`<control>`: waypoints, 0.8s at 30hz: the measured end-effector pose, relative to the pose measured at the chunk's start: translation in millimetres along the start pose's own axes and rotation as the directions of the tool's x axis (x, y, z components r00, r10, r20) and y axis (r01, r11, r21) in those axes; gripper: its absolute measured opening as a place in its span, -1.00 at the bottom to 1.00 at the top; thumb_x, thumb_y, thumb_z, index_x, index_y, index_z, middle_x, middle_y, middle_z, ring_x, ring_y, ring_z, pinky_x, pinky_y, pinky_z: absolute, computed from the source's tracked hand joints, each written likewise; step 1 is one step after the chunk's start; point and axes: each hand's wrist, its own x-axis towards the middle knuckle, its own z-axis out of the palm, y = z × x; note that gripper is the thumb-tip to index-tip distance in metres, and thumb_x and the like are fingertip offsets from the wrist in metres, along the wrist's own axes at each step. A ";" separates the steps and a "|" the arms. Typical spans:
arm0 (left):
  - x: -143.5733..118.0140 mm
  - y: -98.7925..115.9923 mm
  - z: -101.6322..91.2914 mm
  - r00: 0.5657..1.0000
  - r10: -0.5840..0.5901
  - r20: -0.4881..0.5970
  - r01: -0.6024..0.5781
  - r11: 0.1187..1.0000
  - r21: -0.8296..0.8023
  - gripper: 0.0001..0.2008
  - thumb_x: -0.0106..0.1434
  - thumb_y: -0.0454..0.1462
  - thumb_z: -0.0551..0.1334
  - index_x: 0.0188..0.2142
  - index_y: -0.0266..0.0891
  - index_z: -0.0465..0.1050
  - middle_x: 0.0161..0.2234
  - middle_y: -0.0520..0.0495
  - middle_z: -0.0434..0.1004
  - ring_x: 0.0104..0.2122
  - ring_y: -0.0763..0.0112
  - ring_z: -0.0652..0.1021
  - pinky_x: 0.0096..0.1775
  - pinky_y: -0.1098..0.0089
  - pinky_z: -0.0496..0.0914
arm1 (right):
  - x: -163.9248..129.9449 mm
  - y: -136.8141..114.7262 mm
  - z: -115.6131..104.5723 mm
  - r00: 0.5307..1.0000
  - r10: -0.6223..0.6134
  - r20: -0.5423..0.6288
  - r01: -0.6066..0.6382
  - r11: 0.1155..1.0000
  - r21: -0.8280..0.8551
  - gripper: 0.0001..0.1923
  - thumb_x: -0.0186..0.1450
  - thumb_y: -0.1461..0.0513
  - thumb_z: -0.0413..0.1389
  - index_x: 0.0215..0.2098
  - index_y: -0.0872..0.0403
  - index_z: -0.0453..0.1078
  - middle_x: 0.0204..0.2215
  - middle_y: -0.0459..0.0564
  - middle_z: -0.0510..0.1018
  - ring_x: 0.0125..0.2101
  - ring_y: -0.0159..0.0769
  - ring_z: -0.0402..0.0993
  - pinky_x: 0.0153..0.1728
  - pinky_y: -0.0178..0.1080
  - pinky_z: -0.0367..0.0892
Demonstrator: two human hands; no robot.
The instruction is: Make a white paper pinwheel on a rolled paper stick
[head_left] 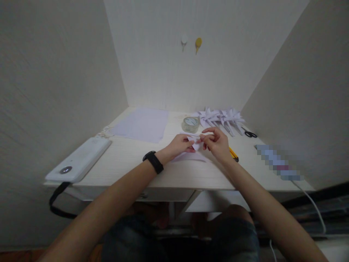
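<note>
My left hand, with a black watch on its wrist, is closed around the left side of a small folded piece of white paper. At the paper's right edge, the thumb and fingertips of my right hand are pinched together on it. Another white sheet lies on the desk under my hands. Just behind them stands a roll of clear tape. Partly hidden by my right wrist is a yellow and black cutter knife.
Several white paper pinwheels lie at the back right, beside black-handled scissors. White sheets rest at the back left. A white device with a black strap sits at the left edge; a blurred-out object with a cable is right.
</note>
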 end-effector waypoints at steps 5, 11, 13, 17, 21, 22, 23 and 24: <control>1.7 -4.6 -1.0 0.996 0.045 -0.078 -0.044 0.999 0.019 -0.76 0.14 -0.50 0.37 -0.25 -0.34 0.36 -0.52 -0.02 0.55 -0.54 0.48 0.57 -0.39 0.43 0.51 | -0.9 5.2 -1.6 0.997 0.071 0.034 -0.073 0.996 0.053 -0.69 0.07 0.05 0.32 -0.31 0.06 0.48 -0.62 -0.11 0.55 -0.71 -0.43 0.30 -0.69 -0.35 0.16; 1.3 -4.5 4.3 0.996 0.017 -0.083 -0.011 0.998 0.063 -0.76 0.17 -0.50 0.34 -0.29 -0.30 0.30 -0.59 0.02 0.52 -0.56 0.43 0.58 -0.39 0.39 0.53 | 3.0 2.1 -5.8 0.987 0.157 0.021 -0.158 0.977 0.140 -0.67 0.04 0.06 0.33 -0.28 0.05 0.49 -0.57 -0.10 0.57 -0.70 -0.45 0.28 -0.72 -0.37 0.05; 0.8 -3.6 5.1 0.995 0.024 -0.096 -0.017 0.997 0.070 -0.77 0.17 -0.48 0.35 -0.30 -0.30 0.31 -0.59 0.02 0.52 -0.54 0.42 0.58 -0.38 0.37 0.53 | 4.0 2.7 -6.3 0.986 0.164 0.041 -0.169 0.973 0.159 -0.64 0.05 0.05 0.32 -0.24 0.04 0.49 -0.62 -0.14 0.53 -0.72 -0.47 0.23 -0.73 -0.38 0.03; -0.2 -1.5 5.7 0.994 0.019 -0.108 -0.012 0.998 0.064 -0.80 0.21 -0.52 0.29 -0.27 -0.31 0.31 -0.55 0.00 0.54 -0.54 0.44 0.58 -0.32 0.33 0.55 | 5.7 5.9 -7.3 0.981 0.182 0.071 -0.192 0.962 0.195 -0.66 0.02 0.05 0.35 -0.33 0.08 0.51 -0.52 -0.05 0.62 -0.69 -0.48 0.28 -0.72 -0.39 0.05; -1.3 0.7 5.8 0.995 0.016 -0.098 -0.013 0.999 0.034 -0.80 0.25 -0.56 0.21 -0.24 -0.31 0.28 -0.55 -0.02 0.54 -0.51 0.43 0.60 -0.31 0.34 0.55 | 6.9 5.0 -10.2 0.963 0.232 0.137 -0.261 0.929 0.261 -0.66 0.05 0.04 0.33 -0.34 0.11 0.54 -0.32 0.12 0.68 -0.64 -0.42 0.42 -0.72 -0.39 0.14; -1.4 1.0 5.5 0.996 0.018 -0.091 -0.016 0.999 0.028 -0.81 0.25 -0.56 0.20 -0.24 -0.32 0.28 -0.54 -0.03 0.54 -0.50 0.43 0.61 -0.32 0.35 0.55 | 7.2 4.5 -11.1 0.955 0.246 0.168 -0.285 0.919 0.273 -0.64 0.06 0.02 0.32 -0.32 0.12 0.55 -0.27 0.16 0.68 -0.62 -0.39 0.47 -0.71 -0.38 0.18; -1.4 1.2 5.2 0.996 0.021 -0.084 -0.020 1.000 0.023 -0.81 0.25 -0.56 0.20 -0.24 -0.32 0.29 -0.53 -0.04 0.54 -0.49 0.43 0.61 -0.31 0.36 0.55 | 7.6 4.1 -12.1 0.945 0.259 0.202 -0.309 0.910 0.277 -0.62 0.07 0.01 0.31 -0.29 0.12 0.56 -0.22 0.19 0.67 -0.59 -0.35 0.51 -0.71 -0.37 0.21; -1.2 1.1 4.7 0.997 0.026 -0.079 -0.024 1.000 0.018 -0.82 0.25 -0.56 0.21 -0.25 -0.33 0.30 -0.53 -0.04 0.54 -0.49 0.43 0.61 -0.31 0.37 0.55 | 8.1 3.9 -12.9 0.934 0.269 0.233 -0.329 0.903 0.275 -0.61 0.07 0.00 0.31 -0.28 0.12 0.57 -0.19 0.21 0.67 -0.57 -0.33 0.53 -0.70 -0.37 0.23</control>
